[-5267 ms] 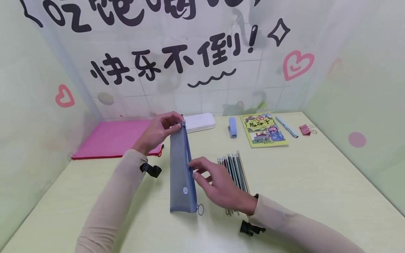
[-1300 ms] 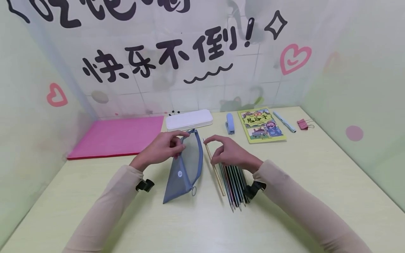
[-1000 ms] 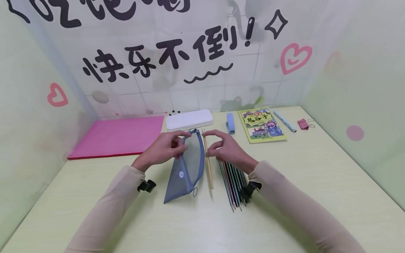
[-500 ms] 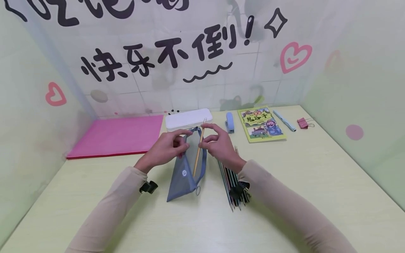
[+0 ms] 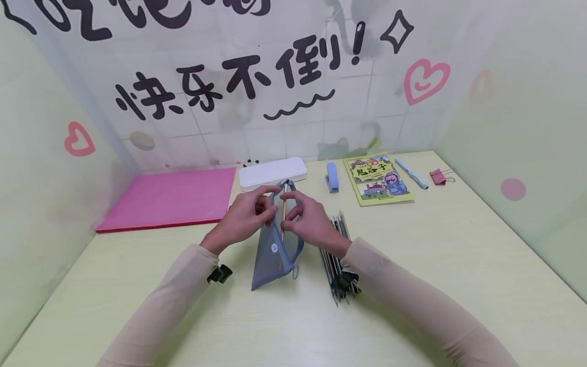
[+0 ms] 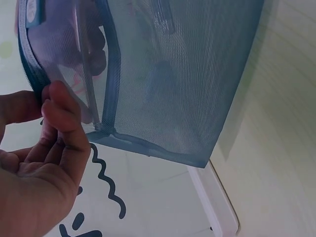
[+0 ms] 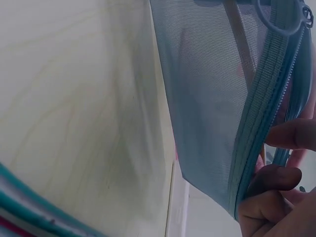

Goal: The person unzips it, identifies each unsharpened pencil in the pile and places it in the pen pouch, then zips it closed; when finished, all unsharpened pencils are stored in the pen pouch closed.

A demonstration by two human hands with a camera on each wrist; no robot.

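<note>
A blue-grey mesh pencil case, unzipped along one side, stands on edge on the table with its mouth facing right. My left hand pinches one zipper edge of it; the left wrist view has the mesh spread above the fingers. Within the mouth, my right hand pinches a wooden pencil, tilted nearly upright, its lower part behind the mesh. In the right wrist view my fingers lie right at the zipper edge. Under my right wrist lies a bundle of dark pencils, partly hidden.
At the back are a pink folder, a white case, a blue stapler, a yellow booklet, a light blue pen and a pink binder clip. Walls enclose the table on three sides.
The case was opened wider from its nearly closed state. My right hand took a wooden pencil from beside the bundle and moved it left into the case's mouth. My left hand kept its edge.
</note>
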